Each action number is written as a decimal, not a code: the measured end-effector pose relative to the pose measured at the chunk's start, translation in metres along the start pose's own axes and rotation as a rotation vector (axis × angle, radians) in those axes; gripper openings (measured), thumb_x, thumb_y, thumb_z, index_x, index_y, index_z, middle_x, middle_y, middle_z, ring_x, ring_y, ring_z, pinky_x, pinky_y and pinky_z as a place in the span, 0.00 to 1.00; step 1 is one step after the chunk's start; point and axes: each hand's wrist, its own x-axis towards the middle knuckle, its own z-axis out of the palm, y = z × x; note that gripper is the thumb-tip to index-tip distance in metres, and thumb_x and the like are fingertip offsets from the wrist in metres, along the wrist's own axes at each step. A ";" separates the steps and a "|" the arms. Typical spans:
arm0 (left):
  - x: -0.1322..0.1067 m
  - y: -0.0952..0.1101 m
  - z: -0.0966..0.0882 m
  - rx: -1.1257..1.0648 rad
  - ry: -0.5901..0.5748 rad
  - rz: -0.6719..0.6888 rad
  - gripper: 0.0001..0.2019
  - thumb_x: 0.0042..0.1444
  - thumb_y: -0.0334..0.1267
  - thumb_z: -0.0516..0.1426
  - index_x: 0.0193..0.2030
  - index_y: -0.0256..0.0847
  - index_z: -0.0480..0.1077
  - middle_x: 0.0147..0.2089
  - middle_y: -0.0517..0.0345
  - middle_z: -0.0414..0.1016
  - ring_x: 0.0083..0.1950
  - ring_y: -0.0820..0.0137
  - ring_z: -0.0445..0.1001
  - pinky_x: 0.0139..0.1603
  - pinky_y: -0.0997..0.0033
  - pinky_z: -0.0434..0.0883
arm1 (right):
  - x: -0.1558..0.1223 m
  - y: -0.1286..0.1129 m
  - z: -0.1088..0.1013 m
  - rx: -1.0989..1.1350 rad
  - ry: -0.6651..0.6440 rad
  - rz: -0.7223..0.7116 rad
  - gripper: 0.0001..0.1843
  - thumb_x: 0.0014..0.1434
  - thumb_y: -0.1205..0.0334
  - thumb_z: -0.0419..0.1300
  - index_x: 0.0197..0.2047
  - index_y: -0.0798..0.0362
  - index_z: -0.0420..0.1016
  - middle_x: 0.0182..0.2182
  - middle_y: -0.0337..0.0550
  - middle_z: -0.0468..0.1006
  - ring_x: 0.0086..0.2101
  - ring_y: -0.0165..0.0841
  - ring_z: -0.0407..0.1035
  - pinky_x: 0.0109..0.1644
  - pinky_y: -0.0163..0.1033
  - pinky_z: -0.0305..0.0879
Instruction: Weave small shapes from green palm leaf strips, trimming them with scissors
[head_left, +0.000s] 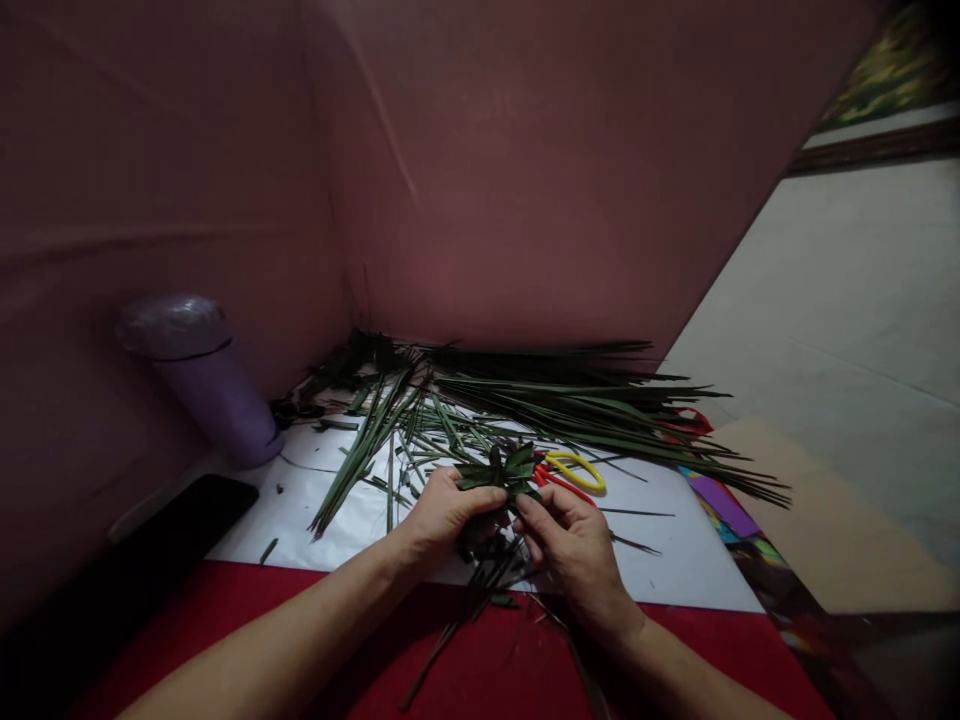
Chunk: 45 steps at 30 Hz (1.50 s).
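A small piece folded from dark green palm leaf strips (499,470) is held up between both hands above the white sheet (322,500). My left hand (442,515) wraps its fingers round the left side of the piece. My right hand (570,545) pinches the right side with thumb and fingers. Loose leaf tails hang down from the piece over the red cloth (225,620). Just behind the hands lie scissors (574,472) with yellow and red handles.
A heap of long palm leaves (570,400) is spread across the back of the sheet. A purple lidded tumbler (206,380) stands at the left. A dark flat object (187,515) lies near it. Coloured paper (727,510) pokes out at the right.
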 end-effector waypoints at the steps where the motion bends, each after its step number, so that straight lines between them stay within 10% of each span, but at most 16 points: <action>1: 0.000 -0.002 0.000 -0.013 -0.010 -0.002 0.11 0.43 0.39 0.62 0.23 0.34 0.66 0.18 0.60 0.66 0.16 0.78 0.59 0.17 0.77 0.55 | 0.000 0.000 0.000 0.014 -0.001 0.010 0.16 0.53 0.54 0.61 0.23 0.55 0.64 0.12 0.31 0.63 0.14 0.20 0.53 0.18 0.27 0.50; 12: 0.003 0.006 -0.006 0.038 0.027 0.060 0.14 0.44 0.43 0.62 0.33 0.34 0.69 0.26 0.58 0.70 0.24 0.76 0.66 0.25 0.76 0.62 | 0.001 0.000 -0.001 0.020 0.106 0.003 0.17 0.50 0.53 0.62 0.21 0.54 0.62 0.14 0.32 0.67 0.12 0.20 0.52 0.13 0.27 0.51; 45: 0.000 0.011 -0.004 -0.127 0.063 -0.093 0.15 0.41 0.42 0.64 0.20 0.35 0.62 0.17 0.65 0.59 0.20 0.80 0.59 0.27 0.74 0.63 | 0.007 0.006 -0.004 0.191 0.141 0.007 0.13 0.52 0.54 0.61 0.26 0.55 0.67 0.17 0.35 0.70 0.12 0.19 0.52 0.13 0.26 0.46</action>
